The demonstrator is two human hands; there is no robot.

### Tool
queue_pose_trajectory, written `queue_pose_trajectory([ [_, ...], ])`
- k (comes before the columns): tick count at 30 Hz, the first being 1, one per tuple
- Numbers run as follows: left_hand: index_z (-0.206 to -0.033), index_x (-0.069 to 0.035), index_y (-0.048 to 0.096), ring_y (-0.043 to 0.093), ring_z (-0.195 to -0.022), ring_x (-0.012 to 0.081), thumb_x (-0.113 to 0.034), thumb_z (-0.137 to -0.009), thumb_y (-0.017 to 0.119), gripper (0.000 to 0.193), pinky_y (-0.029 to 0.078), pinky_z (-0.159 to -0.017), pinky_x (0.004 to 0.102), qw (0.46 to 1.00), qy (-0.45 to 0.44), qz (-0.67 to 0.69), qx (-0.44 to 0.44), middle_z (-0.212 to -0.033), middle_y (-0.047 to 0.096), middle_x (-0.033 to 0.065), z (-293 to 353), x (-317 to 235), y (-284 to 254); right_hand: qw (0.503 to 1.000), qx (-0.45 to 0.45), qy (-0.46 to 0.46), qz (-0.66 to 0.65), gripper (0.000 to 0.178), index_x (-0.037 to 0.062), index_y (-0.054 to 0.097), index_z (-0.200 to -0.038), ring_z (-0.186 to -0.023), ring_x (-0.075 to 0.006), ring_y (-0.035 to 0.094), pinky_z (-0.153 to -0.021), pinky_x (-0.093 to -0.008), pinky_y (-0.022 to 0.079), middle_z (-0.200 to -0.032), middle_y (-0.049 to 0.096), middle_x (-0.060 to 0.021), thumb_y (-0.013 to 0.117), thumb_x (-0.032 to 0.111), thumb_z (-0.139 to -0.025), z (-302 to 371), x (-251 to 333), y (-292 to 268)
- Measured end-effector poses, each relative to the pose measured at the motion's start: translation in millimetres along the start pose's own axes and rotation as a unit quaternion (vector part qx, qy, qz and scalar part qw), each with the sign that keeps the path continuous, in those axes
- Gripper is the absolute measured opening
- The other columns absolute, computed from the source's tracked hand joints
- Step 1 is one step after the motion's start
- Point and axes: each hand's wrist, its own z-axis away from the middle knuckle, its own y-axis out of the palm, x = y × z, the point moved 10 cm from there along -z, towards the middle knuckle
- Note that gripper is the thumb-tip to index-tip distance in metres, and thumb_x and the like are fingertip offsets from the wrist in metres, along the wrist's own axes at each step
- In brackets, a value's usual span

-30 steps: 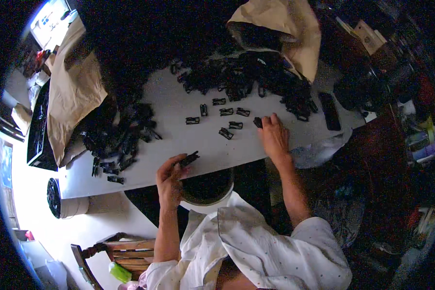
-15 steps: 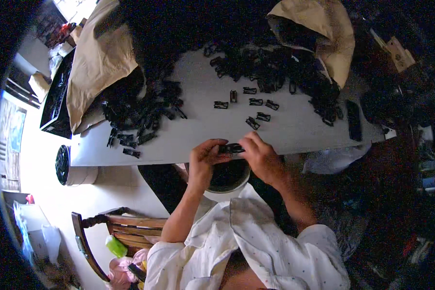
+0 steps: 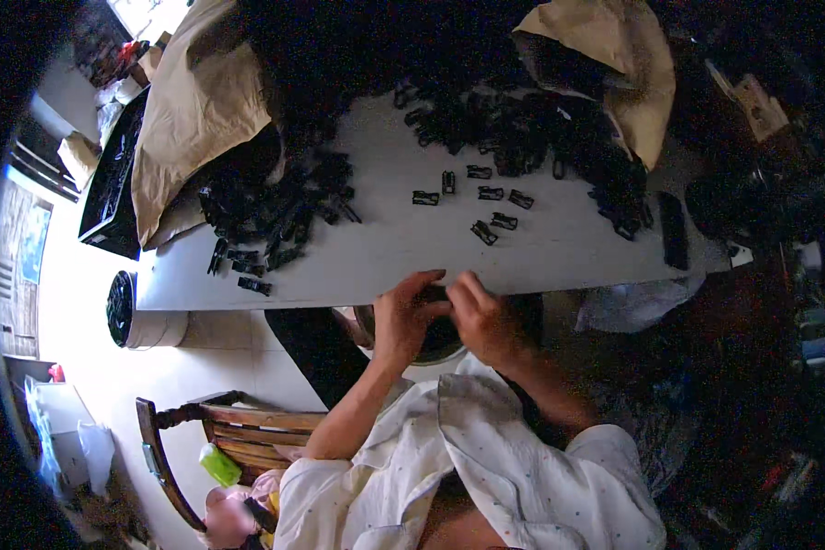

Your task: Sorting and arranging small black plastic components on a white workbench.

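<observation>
My left hand (image 3: 401, 317) is at the table's near edge, fingers closed round a small black plastic part (image 3: 434, 293). The part is mostly hidden by fingers and blends into the dark behind it. My right hand (image 3: 478, 319) meets it from the other side, its fingers pinched at the part's end. Beyond my hands, several small black plastic parts (image 3: 490, 193) of a clip-like shape lie apart on the white table (image 3: 367, 257). A bucket with dark contents (image 3: 445, 353) stands below my hands, partly covered by them.
Heaps of black parts lie at the left (image 3: 293, 206) and far right (image 3: 522, 137), beside a brown paper sack (image 3: 206, 119) and another paper sack (image 3: 646, 92). A dark oblong object (image 3: 673, 229) lies at right. A wooden chair (image 3: 257, 431) and a white bucket (image 3: 160, 328) stand left.
Both hands have come lower and closer together, turning inward round the black part, which now shows less. The view has shifted slightly; the parts on the table lie as before.
</observation>
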Motion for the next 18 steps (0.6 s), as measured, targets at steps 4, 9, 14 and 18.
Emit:
queue_pose_trajectory([
  [4,-0.092,0.001,0.059,0.057,-0.083,0.0166,0.005,-0.071,0.059,0.022,0.045,-0.075,0.0266,0.979,-0.042,0.196,-0.017,-0.091,0.060,0.0067,9.9,8.3,-0.8,0.997,-0.009,0.007,-0.071,0.022,0.0000,0.048,-0.081,-0.071,-0.0241,0.053,-0.059,-0.0329,0.043,-0.082,0.045,-0.0099,0.065,0.004,-0.069,-5.4,-2.4,-7.6],
  [9,-0.092,-0.001,0.059,0.056,-0.083,0.0155,0.000,-0.072,0.061,0.019,0.044,-0.075,0.0259,0.964,-0.049,0.261,0.000,-0.090,0.060,0.0065,18.1,0.0,-0.3,0.934,0.020,0.152,-0.323,0.031,0.0011,0.049,-0.082,-0.069,-0.0115,0.046,-0.060,-0.0254,0.040,-0.079,0.045,-0.0032,0.073,0.010,-0.064,7.3,-46.8,17.9],
  [14,-0.084,0.000,0.060,0.052,-0.077,0.0105,0.001,-0.072,0.058,0.012,0.041,-0.071,0.0222,0.947,-0.077,0.310,0.038,-0.084,0.057,0.0029,30.8,7.0,13.0,0.958,0.146,0.096,-0.228,0.037,0.0022,0.054,-0.088,-0.076,-0.0224,0.054,-0.070,-0.0330,0.043,-0.080,0.055,-0.0109,0.071,0.027,-0.067,21.5,-42.0,26.7],
  [18,-0.085,-0.001,0.061,0.050,-0.074,0.0089,0.001,-0.072,0.056,0.014,0.040,-0.064,0.0197,0.962,-0.111,0.238,0.070,-0.084,0.057,0.0024,37.8,71.3,27.2,0.976,-0.117,0.130,-0.128,0.014,0.0009,0.058,-0.084,-0.070,-0.0151,0.051,-0.064,-0.0268,0.043,-0.075,0.052,-0.0054,0.063,0.008,-0.073,41.0,-113.1,-74.5],
])
